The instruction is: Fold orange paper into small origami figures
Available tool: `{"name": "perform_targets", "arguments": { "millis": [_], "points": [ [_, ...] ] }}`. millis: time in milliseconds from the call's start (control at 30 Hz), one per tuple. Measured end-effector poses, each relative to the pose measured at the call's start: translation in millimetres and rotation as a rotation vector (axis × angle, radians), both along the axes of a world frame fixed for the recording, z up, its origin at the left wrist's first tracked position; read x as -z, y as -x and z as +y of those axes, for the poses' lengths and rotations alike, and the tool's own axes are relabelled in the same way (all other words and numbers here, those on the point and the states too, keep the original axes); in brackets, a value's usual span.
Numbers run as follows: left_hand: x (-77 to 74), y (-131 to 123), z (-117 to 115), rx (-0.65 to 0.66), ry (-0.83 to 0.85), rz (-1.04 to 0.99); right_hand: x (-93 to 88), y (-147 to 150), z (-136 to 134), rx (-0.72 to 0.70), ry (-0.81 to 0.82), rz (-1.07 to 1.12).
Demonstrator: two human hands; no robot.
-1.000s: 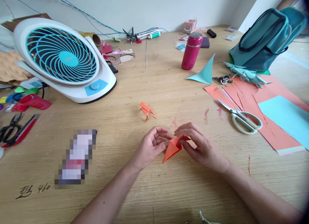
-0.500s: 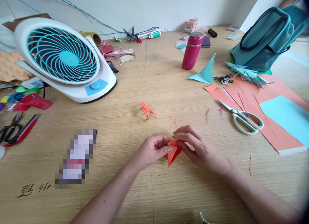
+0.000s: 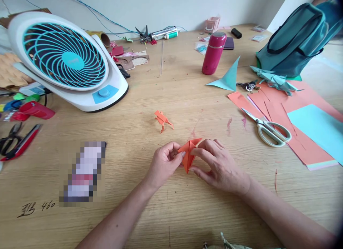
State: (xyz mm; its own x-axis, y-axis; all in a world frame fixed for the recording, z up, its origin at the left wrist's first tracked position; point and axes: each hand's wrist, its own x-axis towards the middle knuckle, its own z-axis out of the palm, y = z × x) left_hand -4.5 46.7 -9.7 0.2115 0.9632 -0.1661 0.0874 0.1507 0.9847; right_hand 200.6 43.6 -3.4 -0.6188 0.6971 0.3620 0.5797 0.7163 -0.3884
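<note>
Just above the table near the middle is a piece of folded orange paper (image 3: pixel 188 154), with creased flaps and a point facing down toward me. My left hand (image 3: pixel 164 163) is closed on its left corner, thumb on top and fingers underneath. At the right side, my right hand (image 3: pixel 219 165) has its fingertips on a flap, and its thumb lies by the lower point. Beyond both hands stands a small folded orange paper figure (image 3: pixel 162 119), touched by neither.
Scissors (image 3: pixel 271 132) lie on orange paper sheets (image 3: pixel 313 142) at right. Behind are a teal folded paper piece (image 3: pixel 227 79), keys (image 3: pixel 249 86), a pink flask (image 3: pixel 213 52) and a teal bag (image 3: pixel 292 45). A fan (image 3: pixel 72 61) and a blurred-out phone (image 3: pixel 83 172) occupy the left.
The orange paper has been turned and its folded flaps now face me more openly. My right thumb has moved down toward the lower point, while my left hand keeps its pinch.
</note>
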Motion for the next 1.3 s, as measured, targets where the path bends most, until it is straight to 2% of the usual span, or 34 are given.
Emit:
{"name": "perform_targets", "arguments": {
  "millis": [233, 433, 533, 633, 800, 900, 1033, 1167, 1300],
  "points": [
    [-7.0, -0.2, -1.5, 0.006, 0.059, -0.03, 5.7, 5.0, -2.7, 0.123, 0.225, 0.234],
    [-3.2, 0.0, -1.1, -0.036, 0.052, -0.09, 13.4, 6.1, -0.7, 0.165, 0.585, 0.495],
    [1.9, -0.4, -1.8, -0.082, -0.021, -0.061, 14.8, 8.1, 0.8, 0.169, 0.745, 0.619],
    [5.3, 1.5, -2.9, -0.076, -0.241, 0.102, 13.3, 9.2, 2.3, 0.131, 0.843, 0.71],
    [2.6, 7.0, -2.7, 0.047, -0.74, 0.522, 10.5, 8.1, 1.2, 0.079, 0.83, 0.672],
    [-0.7, 8.4, -2.1, 0.136, -0.916, 0.65, 9.0, 8.6, -1.5, 0.078, 0.746, 0.578],
    [-2.8, 8.4, -2.7, 0.148, -0.969, 0.736, 5.1, 10.1, -4.2, 0.052, 0.76, 0.587],
    [-3.3, 7.8, -4.4, 0.053, -0.949, 0.777, 2.1, 11.5, -6.8, -0.042, 0.853, 0.739],
    [-3.2, 7.7, -5.9, 0.025, -0.941, 0.8, 4.7, 16.0, -10.1, 0.037, 0.916, 0.718]
  ]
}}
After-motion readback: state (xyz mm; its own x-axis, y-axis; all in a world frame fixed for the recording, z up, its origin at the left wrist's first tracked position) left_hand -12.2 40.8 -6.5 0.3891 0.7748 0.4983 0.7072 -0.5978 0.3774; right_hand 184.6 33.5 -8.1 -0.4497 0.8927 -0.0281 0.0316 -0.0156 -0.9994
